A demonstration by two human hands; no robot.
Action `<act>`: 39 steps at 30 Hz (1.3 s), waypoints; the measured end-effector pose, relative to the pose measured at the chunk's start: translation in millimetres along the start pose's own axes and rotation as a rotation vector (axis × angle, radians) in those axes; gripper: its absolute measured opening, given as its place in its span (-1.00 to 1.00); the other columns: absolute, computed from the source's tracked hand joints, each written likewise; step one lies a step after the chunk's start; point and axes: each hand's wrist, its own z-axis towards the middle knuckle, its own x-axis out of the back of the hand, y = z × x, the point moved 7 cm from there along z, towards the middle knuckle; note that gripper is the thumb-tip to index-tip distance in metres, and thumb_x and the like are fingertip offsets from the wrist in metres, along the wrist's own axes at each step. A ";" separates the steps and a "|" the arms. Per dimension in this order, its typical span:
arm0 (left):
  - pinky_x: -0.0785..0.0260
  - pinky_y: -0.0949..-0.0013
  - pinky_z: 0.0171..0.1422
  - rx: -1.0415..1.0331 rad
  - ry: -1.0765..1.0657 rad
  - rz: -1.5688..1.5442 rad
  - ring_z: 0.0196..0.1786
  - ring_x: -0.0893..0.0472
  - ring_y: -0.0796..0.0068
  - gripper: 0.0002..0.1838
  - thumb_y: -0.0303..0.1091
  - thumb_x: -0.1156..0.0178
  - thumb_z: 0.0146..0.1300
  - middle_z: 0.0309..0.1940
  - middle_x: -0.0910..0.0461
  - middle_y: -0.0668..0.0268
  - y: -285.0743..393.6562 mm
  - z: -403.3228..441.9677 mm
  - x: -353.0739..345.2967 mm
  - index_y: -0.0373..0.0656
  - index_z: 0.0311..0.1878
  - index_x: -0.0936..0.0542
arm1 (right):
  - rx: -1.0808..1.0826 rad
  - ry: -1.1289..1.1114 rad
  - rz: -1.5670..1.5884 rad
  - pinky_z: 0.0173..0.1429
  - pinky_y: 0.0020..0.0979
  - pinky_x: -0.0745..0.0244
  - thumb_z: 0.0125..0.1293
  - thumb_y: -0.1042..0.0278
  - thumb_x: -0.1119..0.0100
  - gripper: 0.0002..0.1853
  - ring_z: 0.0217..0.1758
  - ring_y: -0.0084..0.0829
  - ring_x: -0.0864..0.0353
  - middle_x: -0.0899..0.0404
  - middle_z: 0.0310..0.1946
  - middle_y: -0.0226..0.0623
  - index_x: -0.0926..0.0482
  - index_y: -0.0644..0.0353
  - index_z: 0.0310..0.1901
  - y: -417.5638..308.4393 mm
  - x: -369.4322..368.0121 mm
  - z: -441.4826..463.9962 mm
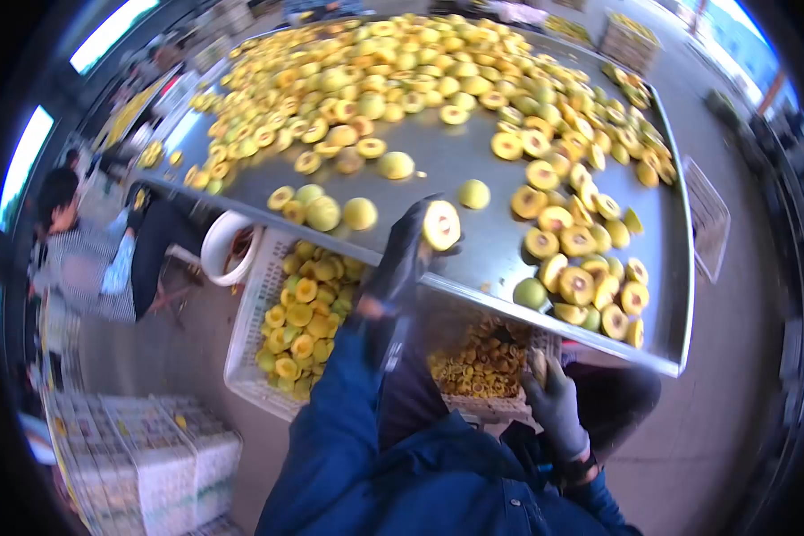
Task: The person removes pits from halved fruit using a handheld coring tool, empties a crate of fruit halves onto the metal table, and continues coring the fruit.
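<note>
On the desk (487, 255), a fruit heap (375, 80) lies beyond the left hand (409, 239), fruit halves (577, 239) to its right; left of that hand stand a basket (247, 347), then a bucket (213, 254). Scraps (482, 364) lie left of the right hand (554, 406).

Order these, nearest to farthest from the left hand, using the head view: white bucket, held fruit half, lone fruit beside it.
1. Held fruit half: in the left hand.
2. Lone fruit: on the tray, right.
3. White bucket: off left.
</note>
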 end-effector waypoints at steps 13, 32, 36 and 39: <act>-0.29 0.07 0.24 -0.668 0.081 1.551 0.09 -0.50 -0.02 -0.22 -0.33 -0.34 0.20 0.03 -0.53 -0.04 38.6 -134.6 -139.2 -0.46 0.39 -0.21 | 0.401 0.149 -0.268 -0.46 -0.22 -0.47 0.44 0.19 -0.08 -0.83 -0.44 -0.16 -0.65 -0.52 -0.55 -0.23 -0.43 0.08 -0.26 -117.0 16.0 -5.0; -0.43 0.17 -0.13 -0.488 -0.031 1.816 -0.11 -0.60 0.00 -0.47 -0.47 -0.18 0.28 -0.03 -0.61 0.04 44.0 -117.5 -184.8 -0.27 0.32 -0.33 | 0.434 0.037 -0.454 -0.46 -0.19 -0.52 0.27 0.28 -0.18 -0.74 -0.47 -0.09 -0.65 -0.59 -0.50 -0.09 -0.37 0.23 -0.16 -97.7 34.1 6.8; -0.46 0.26 0.06 -0.509 -0.173 1.714 0.08 -0.58 0.10 -0.45 -0.41 -0.21 0.29 0.09 -0.55 0.03 37.0 -103.9 -184.0 -0.28 0.33 -0.34 | 0.304 -0.014 -0.359 -0.31 -0.12 -0.55 0.23 0.20 -0.26 -0.69 -0.36 -0.02 -0.66 -0.61 -0.48 -0.04 -0.43 0.23 -0.19 -98.8 46.6 19.9; -0.43 0.29 0.18 -0.778 -0.348 1.522 0.18 -0.55 0.17 -0.44 -0.38 -0.22 0.30 0.16 -0.52 0.05 39.8 -97.6 -181.2 -0.29 0.34 -0.34 | 0.277 -0.010 -0.185 -0.24 -0.12 -0.54 0.27 0.19 -0.25 -0.68 -0.28 0.04 -0.65 -0.61 -0.41 0.03 -0.44 0.26 -0.16 -99.7 55.8 21.5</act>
